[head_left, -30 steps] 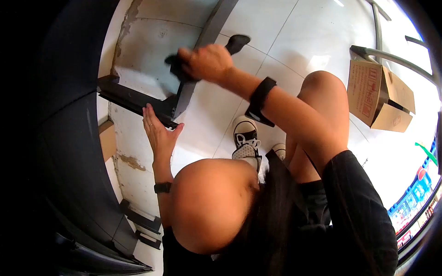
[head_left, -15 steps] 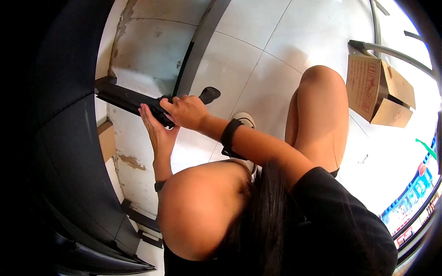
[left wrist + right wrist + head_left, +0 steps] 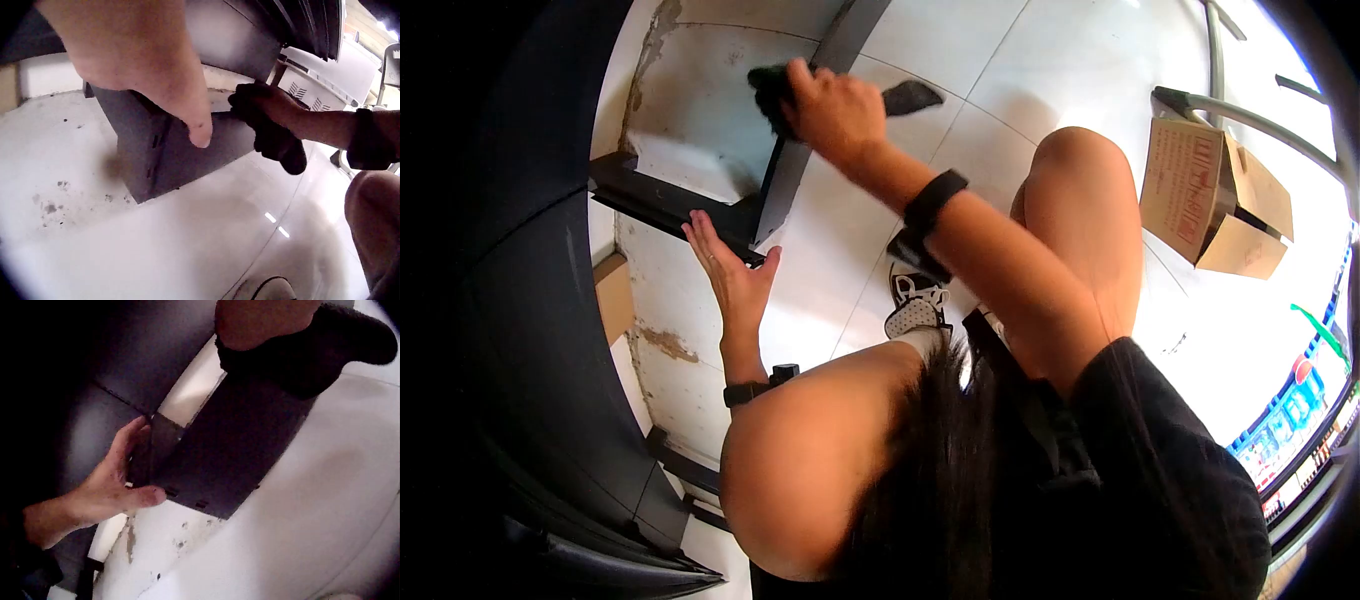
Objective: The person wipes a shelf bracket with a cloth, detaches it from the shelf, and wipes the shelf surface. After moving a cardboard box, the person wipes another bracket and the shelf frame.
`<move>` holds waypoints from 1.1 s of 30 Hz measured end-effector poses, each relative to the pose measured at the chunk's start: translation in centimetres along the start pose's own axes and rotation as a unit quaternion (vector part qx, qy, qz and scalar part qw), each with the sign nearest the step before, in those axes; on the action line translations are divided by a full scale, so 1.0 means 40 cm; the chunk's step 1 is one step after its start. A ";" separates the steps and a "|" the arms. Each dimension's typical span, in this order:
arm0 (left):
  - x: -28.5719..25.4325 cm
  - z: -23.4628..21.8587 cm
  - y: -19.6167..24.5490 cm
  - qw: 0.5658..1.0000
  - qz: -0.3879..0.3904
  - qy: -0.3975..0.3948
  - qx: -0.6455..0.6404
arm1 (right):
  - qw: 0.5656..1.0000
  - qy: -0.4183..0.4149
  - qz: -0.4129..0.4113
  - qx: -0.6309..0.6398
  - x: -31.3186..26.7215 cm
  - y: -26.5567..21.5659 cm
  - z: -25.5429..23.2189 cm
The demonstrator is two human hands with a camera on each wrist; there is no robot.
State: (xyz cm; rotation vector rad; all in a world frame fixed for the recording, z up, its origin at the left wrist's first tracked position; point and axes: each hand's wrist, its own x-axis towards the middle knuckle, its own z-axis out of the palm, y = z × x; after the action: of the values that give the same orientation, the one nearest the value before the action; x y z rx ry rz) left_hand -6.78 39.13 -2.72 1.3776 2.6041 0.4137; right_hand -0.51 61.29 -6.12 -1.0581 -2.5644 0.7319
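While the left hand rests at the corner where a black bar meets a long dark board, the right hand grips a black cloth above the board, farther along from that corner. The left fingers are extended and lie close together along the bar, with the thumb held apart toward the end of the board; this hand is open and grasps nothing. The right fingers are curled round the cloth, one end of which bunches beyond the knuckles, while the other hangs out past the board, over the tiled floor. Whether the cloth touches the board cannot be told from the head view; in the right wrist view it overlaps the board's far part. Small slots pierce the board's near end, just beside the left thumb. Each wrist bears a black band, that of the right and that of the left both visible. A black unit stands on the left side of the head view. Below the right forearm, a black-and-white shoe rests on the floor between the knees. At the right lies a cardboard box, its flaps partly raised, beside grey metal tubes.
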 end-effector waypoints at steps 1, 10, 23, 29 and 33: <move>-0.002 0.000 -0.003 1.000 -0.009 0.002 -0.024 | 1.000 0.028 -0.009 -0.009 -0.029 -0.016 0.020; -0.001 -0.031 -0.025 0.996 0.017 -0.047 -0.067 | 0.981 -0.077 -0.162 0.071 -0.208 -0.136 0.107; -0.099 0.001 -0.037 0.968 -0.196 0.026 -0.152 | 0.997 0.032 0.007 -0.069 0.226 0.181 -0.118; -0.071 -0.007 -0.004 0.982 -0.127 0.112 -0.087 | 0.998 0.025 0.034 -0.053 0.099 0.091 -0.033; 0.050 -0.029 0.069 0.995 0.035 0.084 0.028 | 0.997 -0.048 -0.053 0.040 -0.091 -0.038 0.026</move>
State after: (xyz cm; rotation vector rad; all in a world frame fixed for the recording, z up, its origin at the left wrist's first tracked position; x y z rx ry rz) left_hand -6.04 42.07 -0.79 1.5195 2.7258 0.4893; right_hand 0.69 57.41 -6.39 -0.8738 -2.6225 0.8695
